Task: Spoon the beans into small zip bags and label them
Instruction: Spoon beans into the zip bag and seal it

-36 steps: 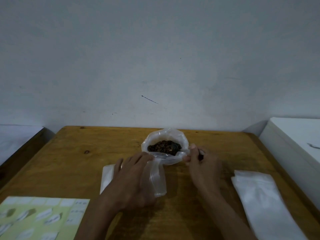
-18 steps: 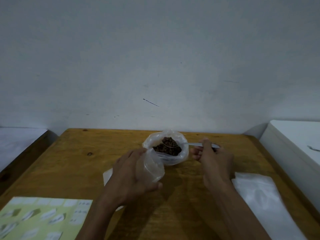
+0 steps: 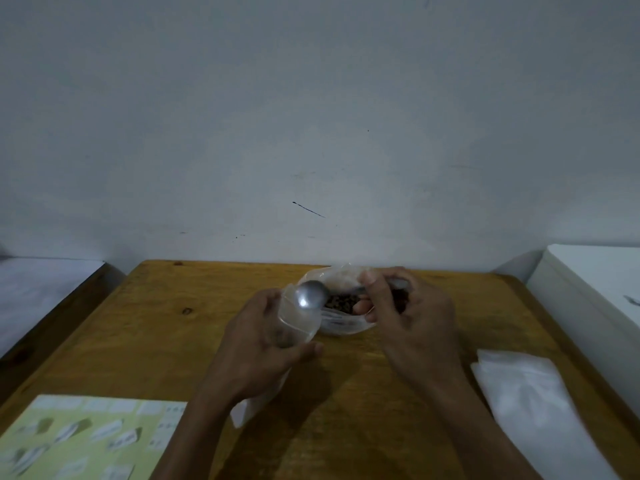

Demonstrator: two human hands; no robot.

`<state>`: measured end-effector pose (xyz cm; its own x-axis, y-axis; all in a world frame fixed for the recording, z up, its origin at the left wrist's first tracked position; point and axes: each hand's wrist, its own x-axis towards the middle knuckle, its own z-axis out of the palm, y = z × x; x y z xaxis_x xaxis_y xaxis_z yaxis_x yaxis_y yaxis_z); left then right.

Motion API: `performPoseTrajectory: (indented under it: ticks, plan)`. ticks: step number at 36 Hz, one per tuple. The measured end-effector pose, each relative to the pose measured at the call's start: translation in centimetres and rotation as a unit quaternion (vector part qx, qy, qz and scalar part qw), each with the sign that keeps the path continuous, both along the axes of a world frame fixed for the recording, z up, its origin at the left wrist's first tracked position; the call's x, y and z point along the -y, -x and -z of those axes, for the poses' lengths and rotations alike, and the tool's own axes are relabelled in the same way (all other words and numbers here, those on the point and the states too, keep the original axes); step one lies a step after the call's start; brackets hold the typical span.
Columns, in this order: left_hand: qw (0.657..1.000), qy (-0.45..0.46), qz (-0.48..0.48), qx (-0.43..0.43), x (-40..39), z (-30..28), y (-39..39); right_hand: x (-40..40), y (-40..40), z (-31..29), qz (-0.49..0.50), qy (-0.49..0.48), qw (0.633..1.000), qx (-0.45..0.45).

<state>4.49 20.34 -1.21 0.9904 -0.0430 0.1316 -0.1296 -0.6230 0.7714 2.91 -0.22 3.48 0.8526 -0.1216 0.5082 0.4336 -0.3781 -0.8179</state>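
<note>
Head view: the left hand (image 3: 263, 344) is closed around a small zip bag (image 3: 297, 323), holding its mouth up and open. The right hand (image 3: 408, 317) pinches the handle of a metal spoon (image 3: 311, 295). Half a second ago the spoon bowl was down in the beans (image 3: 341, 302) inside the large bag (image 3: 346, 323); it is now over the small bag's mouth, turned over so its back faces up. This probably means one spoonful has just been tipped in, though blur hides the small bag's contents. Spare bags (image 3: 526, 400) lie right on the table (image 3: 173, 323). The label sheet (image 3: 79, 438) lies front left; its writing is unreadable, and no brand shows
</note>
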Motion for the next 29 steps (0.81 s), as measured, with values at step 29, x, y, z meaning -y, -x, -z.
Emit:
performPoseTrajectory:
  ticks: [29]
  plan:
    - [0.996, -0.089, 0.017, -0.023, 0.8, 1.0, 0.1, 2.8, -3.9, 5.7, 0.157, -0.289, 0.925, -0.191]
